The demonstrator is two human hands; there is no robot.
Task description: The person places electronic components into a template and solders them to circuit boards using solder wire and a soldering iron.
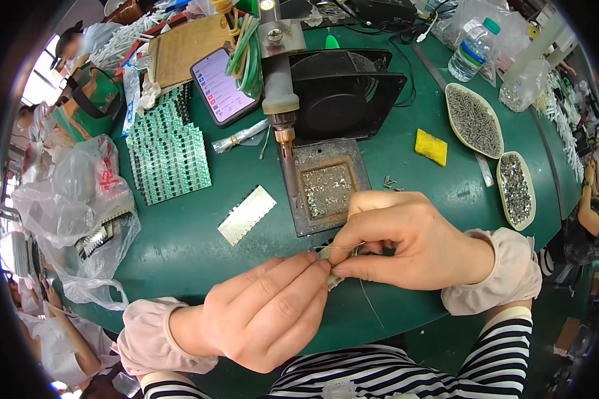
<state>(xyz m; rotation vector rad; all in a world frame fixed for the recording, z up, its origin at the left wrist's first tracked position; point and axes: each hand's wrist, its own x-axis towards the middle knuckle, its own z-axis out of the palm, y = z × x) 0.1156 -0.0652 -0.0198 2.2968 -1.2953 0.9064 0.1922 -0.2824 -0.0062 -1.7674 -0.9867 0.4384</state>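
Note:
My left hand [266, 309] is closed in a pinch at the table's near edge, its fingertips on a small pale circuit board [335, 282], mostly hidden behind the fingers. My right hand [412, 243] meets it from the right, thumb and forefinger pinched on a thin silvery wire. One strand of the wire [373, 304] trails down toward the table edge. Just beyond the hands, a soldering iron [283, 96] is mounted upright, tip down, over a metal tray [305, 216] with grey bits in it. A pale board panel [247, 215] lies left of the tray.
Behind the tray stands a black fan [343, 100]. Green board panels [170, 156], a phone [225, 86] and a plastic bag [80, 206] are at left. To the right are a yellow sponge [431, 147], two dishes of small metal parts [472, 120] and a water bottle [472, 53].

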